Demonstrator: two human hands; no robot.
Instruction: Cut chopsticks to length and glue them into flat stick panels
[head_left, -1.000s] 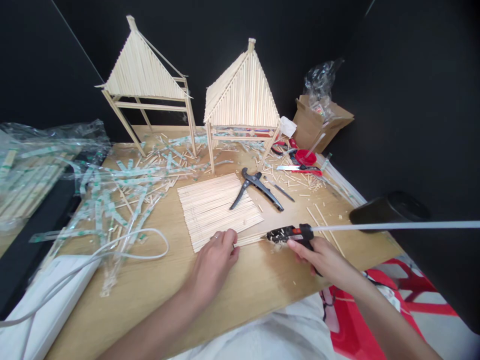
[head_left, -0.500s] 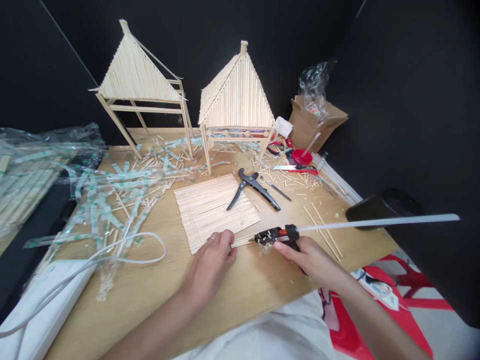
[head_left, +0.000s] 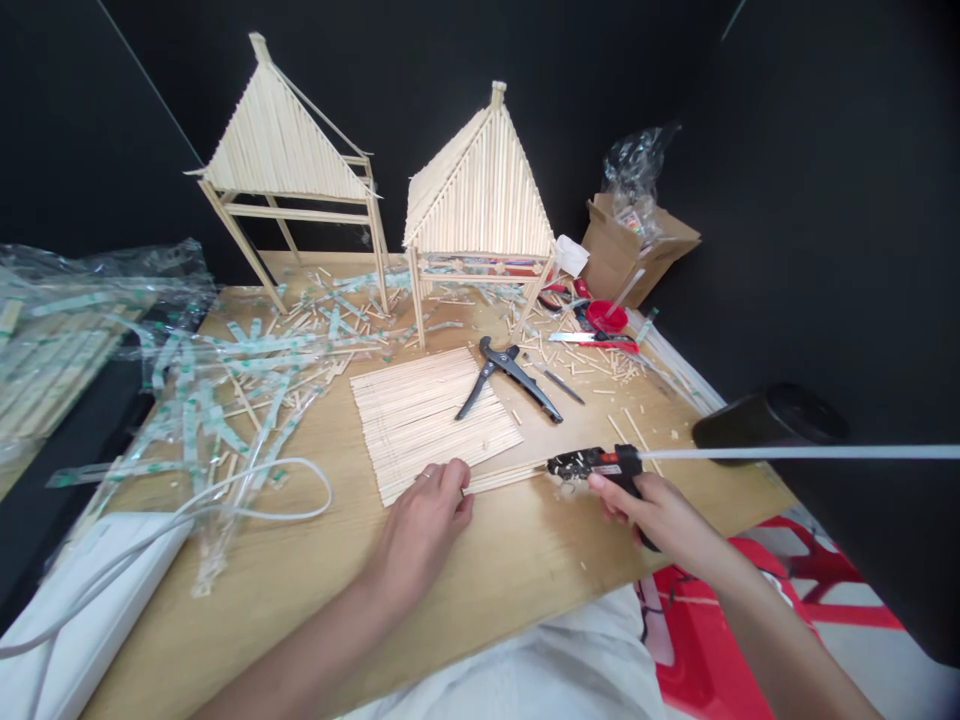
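"Lying which way, those thin sticks [head_left: 506, 479]?"

"Left to right, just beside the near edge of the stick panel [head_left: 409, 405] — the left hand [head_left: 427, 515] covers their left part, while the glue gun [head_left: 592, 463] points at their visible right end, contact unclear."

"And each grip?"

"Left, pinched closed on the sticks. The right hand [head_left: 649, 505] wraps snugly round the glue gun — farther off, the black cutter [head_left: 517, 377] lies partly over the panel."

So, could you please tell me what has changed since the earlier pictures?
The right hand drew the glue gun left, then right along the sticks, past its starting point. Nothing was taken up or released; the left hand, mat and black cutter stayed put.
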